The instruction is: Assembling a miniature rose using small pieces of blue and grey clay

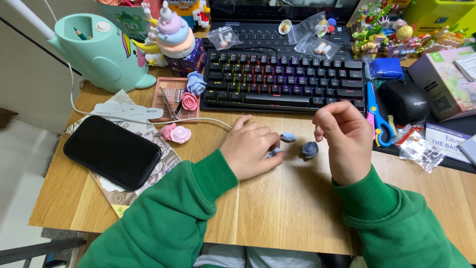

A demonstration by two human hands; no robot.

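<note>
A black phone (111, 151) lies on the left of the wooden surface (277, 208). Next come two pink clay roses (176, 133), with one more pink rose (189, 100) and one blue rose (196, 82) on a small tray behind them. The left hand (250, 147) rests flat, its fingers pressing a small blue clay bit (273, 152). Another blue bit (288, 137) sits just beside it, then one blue rose (310, 149). The right hand (344, 136) is up, fingertips pressed together; whether they pinch anything, I cannot tell. A sleeve could squash the soft rose, I think.
</note>
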